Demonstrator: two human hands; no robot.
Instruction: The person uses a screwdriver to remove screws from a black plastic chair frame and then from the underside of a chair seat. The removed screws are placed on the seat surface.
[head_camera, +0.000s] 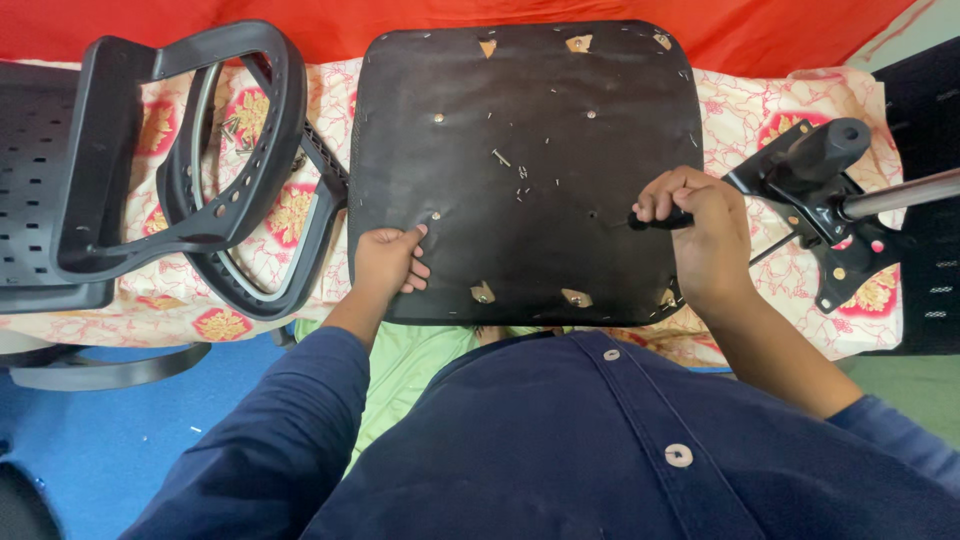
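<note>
— What colour is the seat base (520, 120)?
— Black, dotted with silver screws (500, 157) and small tan tears.
— And the cloth (770, 110) beneath?
— Cream, printed with red and yellow flowers; a plain red sheet (330, 18) lies behind it.
— The armrest frame (190, 150)?
— Black too, like the tool handle (655, 220).
— The sleeves (270, 440)?
— Dark navy, over a blue floor (90, 430).
</note>
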